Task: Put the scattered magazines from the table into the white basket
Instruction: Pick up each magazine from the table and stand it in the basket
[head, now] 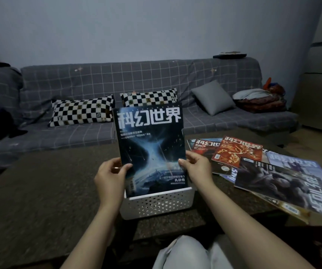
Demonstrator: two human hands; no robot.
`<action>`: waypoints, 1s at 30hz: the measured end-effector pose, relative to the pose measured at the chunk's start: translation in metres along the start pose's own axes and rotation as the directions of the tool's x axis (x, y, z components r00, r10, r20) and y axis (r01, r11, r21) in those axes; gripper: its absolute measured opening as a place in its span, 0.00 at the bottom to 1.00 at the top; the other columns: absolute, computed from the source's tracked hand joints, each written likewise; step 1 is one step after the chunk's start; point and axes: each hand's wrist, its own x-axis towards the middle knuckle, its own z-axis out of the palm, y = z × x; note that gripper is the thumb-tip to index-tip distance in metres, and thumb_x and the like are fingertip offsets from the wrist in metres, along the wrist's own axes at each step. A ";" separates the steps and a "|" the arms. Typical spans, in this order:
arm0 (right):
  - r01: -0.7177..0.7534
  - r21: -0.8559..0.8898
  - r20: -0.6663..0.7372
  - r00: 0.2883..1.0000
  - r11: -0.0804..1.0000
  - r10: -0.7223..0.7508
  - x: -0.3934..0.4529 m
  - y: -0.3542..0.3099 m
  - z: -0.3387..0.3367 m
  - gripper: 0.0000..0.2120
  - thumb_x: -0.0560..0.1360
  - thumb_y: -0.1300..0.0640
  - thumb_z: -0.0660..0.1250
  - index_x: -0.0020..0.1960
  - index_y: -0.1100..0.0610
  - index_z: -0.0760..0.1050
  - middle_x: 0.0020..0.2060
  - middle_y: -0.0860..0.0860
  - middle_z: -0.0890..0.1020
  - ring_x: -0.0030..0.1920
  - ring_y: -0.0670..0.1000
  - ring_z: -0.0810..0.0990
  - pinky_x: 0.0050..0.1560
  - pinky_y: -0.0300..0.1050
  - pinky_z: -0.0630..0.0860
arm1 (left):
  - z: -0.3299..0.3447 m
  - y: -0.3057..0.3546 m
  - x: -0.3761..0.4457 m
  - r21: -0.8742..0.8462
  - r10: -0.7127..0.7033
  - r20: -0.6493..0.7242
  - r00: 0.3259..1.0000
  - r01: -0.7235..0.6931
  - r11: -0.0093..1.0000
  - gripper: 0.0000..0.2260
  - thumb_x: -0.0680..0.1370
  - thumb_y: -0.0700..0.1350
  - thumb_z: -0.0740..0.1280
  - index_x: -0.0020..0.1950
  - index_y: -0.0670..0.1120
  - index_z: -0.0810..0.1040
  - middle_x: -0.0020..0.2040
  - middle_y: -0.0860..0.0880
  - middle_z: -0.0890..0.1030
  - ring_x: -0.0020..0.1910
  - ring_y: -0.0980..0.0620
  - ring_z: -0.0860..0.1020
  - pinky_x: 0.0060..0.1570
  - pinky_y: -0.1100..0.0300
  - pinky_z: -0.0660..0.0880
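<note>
Now we are holding a blue science-fiction magazine (150, 150) upright, its lower edge dipping inside the white perforated basket (157, 204). Our left hand (111, 174) and right hand (196, 167) are pinching its side edges, thumbs lying on the cover. Beside us, more magazines (253, 164) are lying fanned across the brown table (39, 191), right of the basket.

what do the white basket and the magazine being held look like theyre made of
White basket: looks like rigid moulded plastic with a matte finish; the sign is its even rows of small punched holes and rounded rim.

Blue magazine: paper with a seemingly glossy coated cover; it stands thin and flat between the left hand and right hand, with a faint sheen on the print, though the dim light leaves that open.
</note>
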 end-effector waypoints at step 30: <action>0.042 -0.496 -0.073 0.993 0.867 -0.090 0.002 0.035 0.018 0.20 0.75 0.49 0.65 0.65 0.54 0.73 0.57 0.53 0.80 0.60 0.55 0.72 0.58 0.49 0.71 | 0.007 -0.008 -0.018 0.029 -0.114 -0.050 0.992 0.116 0.993 0.16 0.72 0.43 0.74 0.59 0.45 0.78 0.54 0.49 0.79 0.49 0.55 0.77 0.47 0.69 0.70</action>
